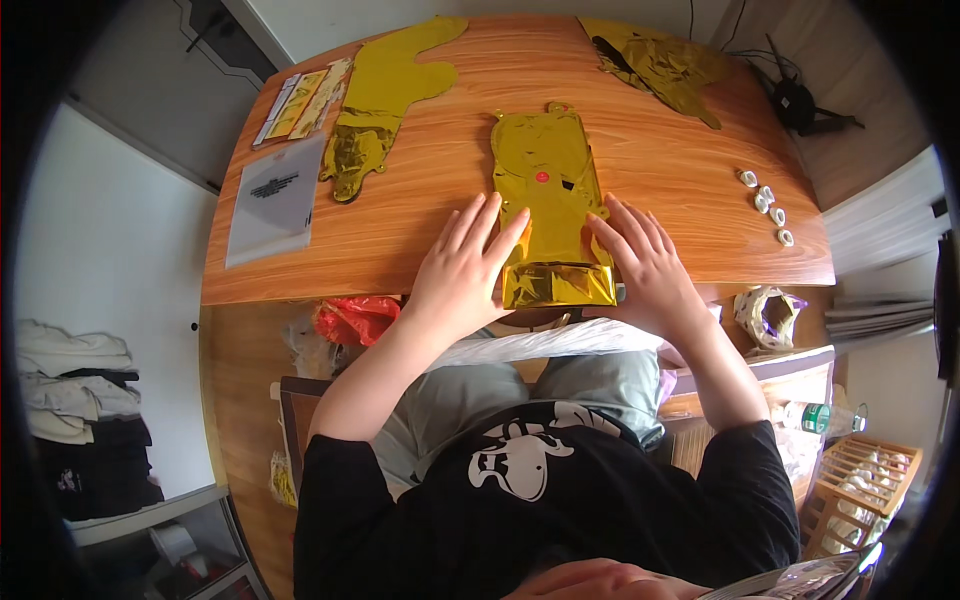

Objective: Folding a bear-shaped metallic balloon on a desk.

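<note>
A flat, uninflated gold foil balloon (545,215) lies lengthwise in front of me. It has small tabs at its far end and a red round mark near the middle. Its near part is a shiny crumpled band that reaches the table's front edge. My left hand (458,262) rests along the balloon's left side, fingers stretched and spread, the fingertips at the foil. Along the opposite side lies my right hand (648,265), also with fingers spread and touching the foil's edge. Both thumbs are near the crumpled band, partly hidden. Neither hand grips anything that shows.
Another gold foil balloon (400,85) lies at the far left; crumpled gold foil (665,65) lies far right. A clear plastic sleeve (272,205) and printed packets (300,103) sit left. Several white tape rolls (763,201) lie right. A black stand (795,100) stands at the back right.
</note>
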The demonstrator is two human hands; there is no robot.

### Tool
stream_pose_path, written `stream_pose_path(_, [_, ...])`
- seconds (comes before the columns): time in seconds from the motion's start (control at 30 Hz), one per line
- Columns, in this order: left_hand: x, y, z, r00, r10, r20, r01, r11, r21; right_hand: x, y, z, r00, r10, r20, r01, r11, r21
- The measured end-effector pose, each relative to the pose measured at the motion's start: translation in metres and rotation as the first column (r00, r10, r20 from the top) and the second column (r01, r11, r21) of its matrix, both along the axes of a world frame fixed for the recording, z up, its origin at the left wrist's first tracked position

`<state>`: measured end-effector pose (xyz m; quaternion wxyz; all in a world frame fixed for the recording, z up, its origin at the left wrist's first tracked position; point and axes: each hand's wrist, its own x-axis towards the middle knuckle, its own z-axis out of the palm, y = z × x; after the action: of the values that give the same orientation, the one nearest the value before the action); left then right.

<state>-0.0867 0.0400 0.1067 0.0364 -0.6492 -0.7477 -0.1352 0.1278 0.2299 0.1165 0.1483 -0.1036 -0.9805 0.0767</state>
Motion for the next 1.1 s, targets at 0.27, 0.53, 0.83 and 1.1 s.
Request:
stream_pose_path(0.27, [-0.007,0.005,-0.002,0.990,-0.100,0.101,0.099,0.995,0.014,-0.007,0.004,-0.003,0.997,0.002,0.078,-0.005,0.999,0.044])
stream_pose_path(0.53, [-0.011,0.001,0.003,0.982,-0.168,0.085,0.167,0.986,0.025,-0.008,0.003,-0.002,0.999,0.042,0.025,-0.041,0.998,-0.054])
stream_pose_path(0.83, [-0.013,-0.004,0.000,0.956,-0.242,0.166,0.226,0.968,0.107,-0.007,0.004,-0.006,0.993,0.112,-0.029,-0.114,0.991,-0.065])
stream_pose_path(1.1, [-0.012,-0.005,-0.002,0.964,-0.248,0.096,0.236,0.965,0.117,-0.004,0.001,0.002,0.990,0.117,-0.083,-0.126,0.986,-0.112])
